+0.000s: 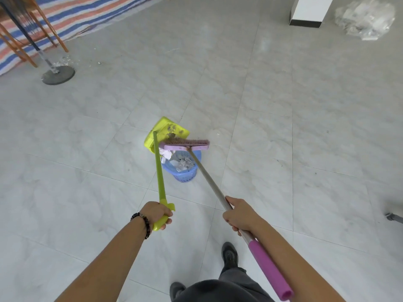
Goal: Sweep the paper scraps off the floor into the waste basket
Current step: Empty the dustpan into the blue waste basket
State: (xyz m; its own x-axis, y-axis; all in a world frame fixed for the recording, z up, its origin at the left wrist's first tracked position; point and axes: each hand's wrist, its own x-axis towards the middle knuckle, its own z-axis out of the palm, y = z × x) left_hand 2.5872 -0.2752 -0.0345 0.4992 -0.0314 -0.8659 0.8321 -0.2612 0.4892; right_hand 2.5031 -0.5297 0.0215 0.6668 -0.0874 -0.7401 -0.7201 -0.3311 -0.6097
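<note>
A blue waste basket (185,174) stands on the tiled floor in the middle of the view, with white and grey paper scraps (182,162) inside it. My left hand (156,213) grips the end of a long green handle whose yellow-green dustpan (166,130) is tipped up just behind the basket's far rim, dusty inside. My right hand (238,215) grips the grey shaft of a broom above its purple grip. The pink broom head (186,146) lies across the dustpan's mouth, over the basket.
A round grey stand base (58,75) with a pole, small white debris beside it, sits at the far left near orange wooden legs (52,29) and a striped tarp. A white pillar (309,12) and clear plastic bags (366,18) are far right. My shoes (229,255) are below.
</note>
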